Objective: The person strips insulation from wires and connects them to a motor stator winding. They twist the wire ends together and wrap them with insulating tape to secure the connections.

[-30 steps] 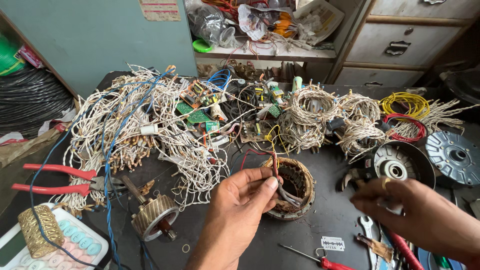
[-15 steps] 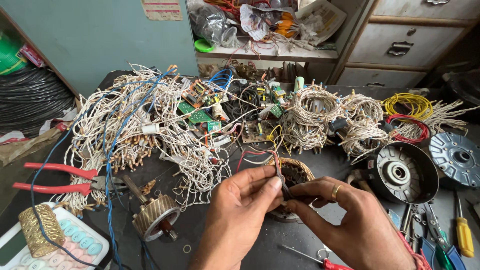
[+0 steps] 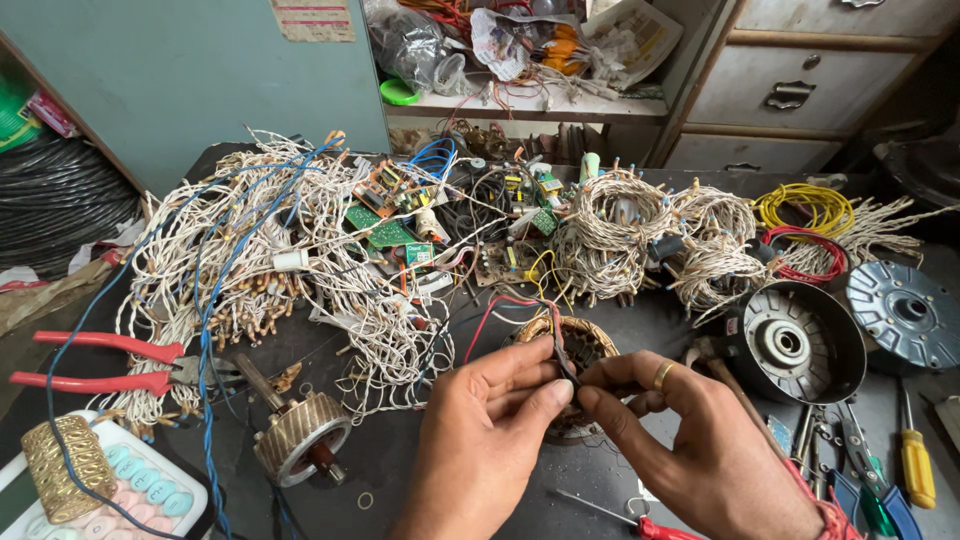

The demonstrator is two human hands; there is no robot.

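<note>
Over the cluttered desk, left hand and right hand meet, fingers of both pinched on thin dark wire leads rising from the wound stator lying just behind them

Tabletop: black. Pliers: red handles. Wire bundles: white and brown twisted, blue strands among them. Wire coil: yellow. Circuit boards: green. Screwdriver: yellow handle. Ring: gold.
</note>
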